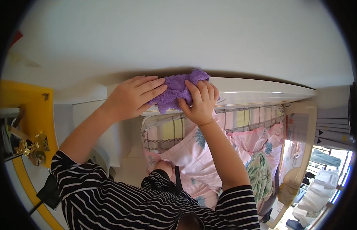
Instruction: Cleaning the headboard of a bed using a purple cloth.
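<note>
A crumpled purple cloth [176, 90] lies bunched on top of a long white headboard-like ledge [255, 87] against the wall. My left hand [136, 95] grips the cloth's left end, its fingers reaching over the fabric. On the other end, my right hand [201, 100] presses with bent fingers on top and the thumb toward the near side. Both forearms reach up from below in short striped sleeves. The parts of the ledge under the cloth are hidden.
Below the ledge is a bed with a plaid mattress [240, 118], a pink flowered sheet [194, 153] and a green blanket [259, 176]. A yellow shelf [50, 122] stands at left. Right of the bed, a window frame [310, 126] opens onto hanging laundry [318, 191].
</note>
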The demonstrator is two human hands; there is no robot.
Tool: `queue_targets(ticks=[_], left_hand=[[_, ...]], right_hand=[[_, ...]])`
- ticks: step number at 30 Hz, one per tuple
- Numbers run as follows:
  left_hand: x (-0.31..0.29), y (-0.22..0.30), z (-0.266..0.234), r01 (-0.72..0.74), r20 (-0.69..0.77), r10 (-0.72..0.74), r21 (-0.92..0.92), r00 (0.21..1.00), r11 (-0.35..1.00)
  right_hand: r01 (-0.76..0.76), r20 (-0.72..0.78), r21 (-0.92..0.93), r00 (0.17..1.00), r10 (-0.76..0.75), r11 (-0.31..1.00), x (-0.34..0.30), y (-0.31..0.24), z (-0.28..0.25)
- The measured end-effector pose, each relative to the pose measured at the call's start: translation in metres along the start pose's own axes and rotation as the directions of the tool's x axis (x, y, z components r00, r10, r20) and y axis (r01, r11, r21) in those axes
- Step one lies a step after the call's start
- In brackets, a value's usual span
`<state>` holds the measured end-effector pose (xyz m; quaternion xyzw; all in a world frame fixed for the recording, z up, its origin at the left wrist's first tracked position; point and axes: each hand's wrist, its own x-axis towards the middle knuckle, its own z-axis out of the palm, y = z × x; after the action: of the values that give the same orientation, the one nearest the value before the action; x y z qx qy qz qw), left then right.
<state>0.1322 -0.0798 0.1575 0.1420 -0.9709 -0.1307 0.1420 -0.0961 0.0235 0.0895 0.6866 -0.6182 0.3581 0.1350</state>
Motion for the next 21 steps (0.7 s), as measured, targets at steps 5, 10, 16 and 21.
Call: queue_targets(ticks=[5,10,16,21], left_hand=[[-0.003,-0.004,0.006,0.035,0.0,-0.035,-0.132,0.999,0.991],[-0.006,-0.002,0.005,0.079,0.006,-0.079,-0.196,0.997,0.977],[-0.006,0.004,0.013,0.041,-0.043,-0.046,-0.113,0.998,0.993],[-0.013,0.009,0.017,0.051,-0.036,-0.053,-0.055,0.998,0.997]], right_hand=[[-0.04,-0.015,-0.001,0.999,0.04,0.999,-0.003,-0.007,0.004],[-0.071,-0.044,0.024,0.996,0.072,0.997,-0.002,-0.013,0.005],[-0.032,-0.135,0.048,0.99,0.039,0.998,-0.008,-0.01,0.006],[-0.041,-0.184,0.086,0.981,0.057,0.995,-0.013,-0.016,0.008]])
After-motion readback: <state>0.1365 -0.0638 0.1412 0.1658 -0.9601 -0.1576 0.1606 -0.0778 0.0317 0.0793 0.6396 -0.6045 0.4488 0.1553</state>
